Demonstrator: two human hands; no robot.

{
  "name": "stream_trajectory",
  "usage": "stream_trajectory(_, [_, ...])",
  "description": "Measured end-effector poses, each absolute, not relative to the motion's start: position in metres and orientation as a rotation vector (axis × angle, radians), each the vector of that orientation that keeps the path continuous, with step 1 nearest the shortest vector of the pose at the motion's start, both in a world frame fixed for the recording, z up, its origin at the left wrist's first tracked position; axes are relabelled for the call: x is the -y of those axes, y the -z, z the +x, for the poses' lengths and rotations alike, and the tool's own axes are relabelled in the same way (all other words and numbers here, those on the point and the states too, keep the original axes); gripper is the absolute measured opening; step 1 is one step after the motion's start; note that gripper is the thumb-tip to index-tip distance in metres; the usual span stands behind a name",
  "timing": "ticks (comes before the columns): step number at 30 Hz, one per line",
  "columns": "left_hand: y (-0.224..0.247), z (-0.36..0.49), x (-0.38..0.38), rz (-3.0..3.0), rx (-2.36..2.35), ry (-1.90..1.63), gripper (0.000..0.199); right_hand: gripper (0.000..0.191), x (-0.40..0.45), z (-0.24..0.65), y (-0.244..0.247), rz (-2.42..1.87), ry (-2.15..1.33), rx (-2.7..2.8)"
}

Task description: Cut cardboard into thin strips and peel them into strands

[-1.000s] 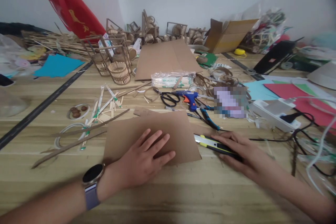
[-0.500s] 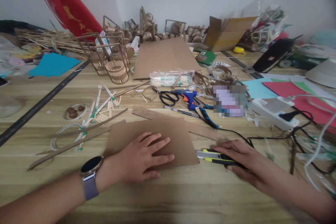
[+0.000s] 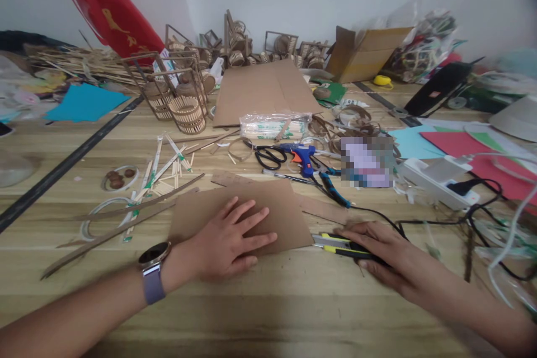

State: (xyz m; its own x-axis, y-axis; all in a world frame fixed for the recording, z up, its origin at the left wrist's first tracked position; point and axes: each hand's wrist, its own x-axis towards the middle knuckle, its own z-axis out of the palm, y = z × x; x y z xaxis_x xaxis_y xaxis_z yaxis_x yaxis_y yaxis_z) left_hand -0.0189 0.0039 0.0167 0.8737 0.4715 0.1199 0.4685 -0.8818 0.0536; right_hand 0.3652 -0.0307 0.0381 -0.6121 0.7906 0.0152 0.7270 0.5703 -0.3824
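A brown cardboard sheet (image 3: 285, 212) lies on the wooden table (image 3: 268, 307) in front of me. Spread flat on top of it is my left hand (image 3: 230, 238), fingers apart, with a watch (image 3: 154, 257) on the wrist. My right hand (image 3: 377, 251) is wrapped round a yellow and black utility knife (image 3: 335, 244). The knife's blade end lies at the right edge of the sheet, near its lower corner. Narrow cardboard strips (image 3: 325, 210) stick out from behind the sheet.
Beyond the sheet lie a blue glue gun (image 3: 304, 158), pliers (image 3: 335, 190) and wrapped sticks (image 3: 272, 127). Loose sticks (image 3: 168, 165) and a tape roll (image 3: 104, 218) are at left. A power strip (image 3: 438, 182) with cables sits at right. Small baskets (image 3: 187, 114) stand behind.
The cardboard sheet has turned and shifted slightly away from me, its lower right corner rising. My left hand has moved with it. The knife stays in my right hand, nearly in place.
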Motion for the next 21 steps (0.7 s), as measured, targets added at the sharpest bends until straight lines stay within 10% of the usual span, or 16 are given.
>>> stream_trajectory(21, [-0.011, -0.012, -0.003, 2.925, -0.859, -0.219, 0.047, 0.038, 0.066, 0.333, -0.026, -1.515, -0.158, 2.437])
